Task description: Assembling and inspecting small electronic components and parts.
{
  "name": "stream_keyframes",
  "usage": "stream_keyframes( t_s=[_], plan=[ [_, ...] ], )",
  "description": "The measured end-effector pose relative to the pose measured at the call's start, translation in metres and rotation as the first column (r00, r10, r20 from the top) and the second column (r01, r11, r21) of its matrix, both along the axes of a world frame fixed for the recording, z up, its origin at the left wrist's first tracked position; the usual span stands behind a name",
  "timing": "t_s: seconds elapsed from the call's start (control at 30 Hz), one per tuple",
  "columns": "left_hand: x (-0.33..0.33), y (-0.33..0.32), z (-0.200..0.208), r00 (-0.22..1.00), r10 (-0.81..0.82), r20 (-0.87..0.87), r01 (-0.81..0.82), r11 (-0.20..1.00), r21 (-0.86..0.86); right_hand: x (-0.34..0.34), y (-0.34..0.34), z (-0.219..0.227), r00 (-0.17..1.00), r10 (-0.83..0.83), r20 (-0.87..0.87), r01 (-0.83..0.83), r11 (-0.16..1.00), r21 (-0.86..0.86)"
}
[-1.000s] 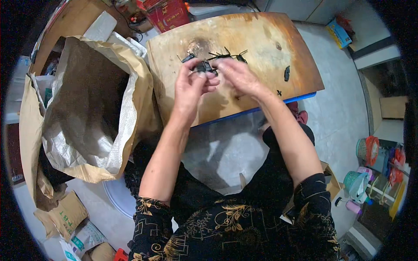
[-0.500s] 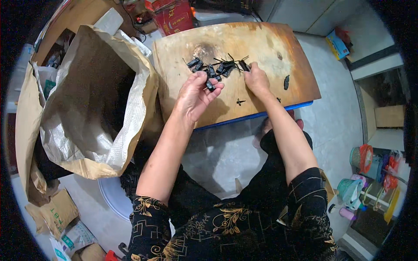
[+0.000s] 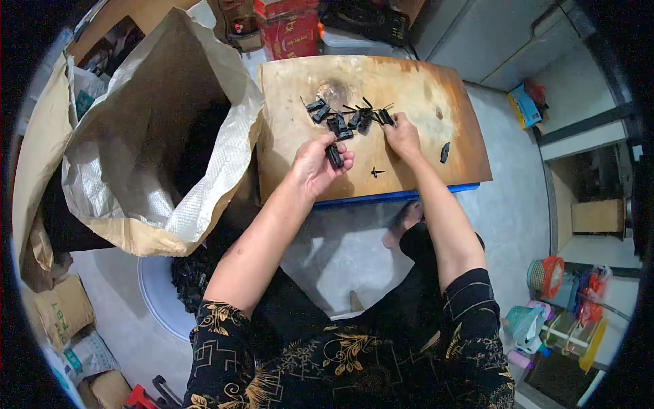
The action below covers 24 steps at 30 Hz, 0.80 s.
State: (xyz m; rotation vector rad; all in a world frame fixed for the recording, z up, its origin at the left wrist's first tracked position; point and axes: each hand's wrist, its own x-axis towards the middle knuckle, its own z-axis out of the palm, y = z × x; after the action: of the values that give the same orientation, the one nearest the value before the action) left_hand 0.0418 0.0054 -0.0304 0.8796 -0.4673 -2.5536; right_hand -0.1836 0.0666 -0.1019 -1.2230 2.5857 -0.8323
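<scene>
My left hand (image 3: pixel 319 163) is closed around a small black plastic part (image 3: pixel 334 156), held over the near edge of a worn wooden board (image 3: pixel 415 88). To its right, my right hand (image 3: pixel 403 136) pinches another black plastic part (image 3: pixel 386 118) at the right end of a loose pile. That pile of black plastic parts (image 3: pixel 340 125), with thin sticks poking out, lies beyond my hands on the board. A small black cross-shaped piece (image 3: pixel 376 172) rests near the front edge. One separate black part (image 3: pixel 445 153) lies toward the right.
A large open paper sack with white woven lining (image 3: pixel 163 211) stands at left, beside the board. Below it, a pale round tub (image 3: pixel 153 293) holds many black parts. A red box (image 3: pixel 289 31) stands behind the board; baskets and bags (image 3: pixel 545 300) sit at right.
The whole view has shifted, and the tub's black contents now show. My left hand has turned its black part more upright. My right hand stays at the pile's right end.
</scene>
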Motion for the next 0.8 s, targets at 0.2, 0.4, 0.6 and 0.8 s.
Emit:
stream_keyframes(
  t_s=[0.2, 0.4, 0.6, 0.8],
  plan=[
    [-0.001, -0.001, 0.004, 0.999, 0.037, -0.001, -0.037, 0.998, -0.052, -0.004, 0.001, 0.007, 0.997, -0.012, -0.082, 0.005, 0.996, -0.090],
    [-0.002, -0.014, 0.027, 0.987, -0.037, 0.155, 0.105, 0.884, -0.456, 0.030, 0.017, 0.061, 0.944, 0.306, -0.121, -0.329, 0.881, -0.341],
    [0.010, -0.020, 0.030, 0.925, -0.380, -0.025, 0.303, 0.773, -0.558, 0.078, 0.043, 0.098, 0.835, 0.535, -0.126, -0.540, 0.756, -0.370],
    [0.013, -0.002, 0.030, 0.802, -0.544, -0.247, 0.366, 0.774, -0.516, 0.089, 0.061, 0.111, 0.745, 0.663, -0.074, -0.621, 0.649, -0.440]
  ],
)
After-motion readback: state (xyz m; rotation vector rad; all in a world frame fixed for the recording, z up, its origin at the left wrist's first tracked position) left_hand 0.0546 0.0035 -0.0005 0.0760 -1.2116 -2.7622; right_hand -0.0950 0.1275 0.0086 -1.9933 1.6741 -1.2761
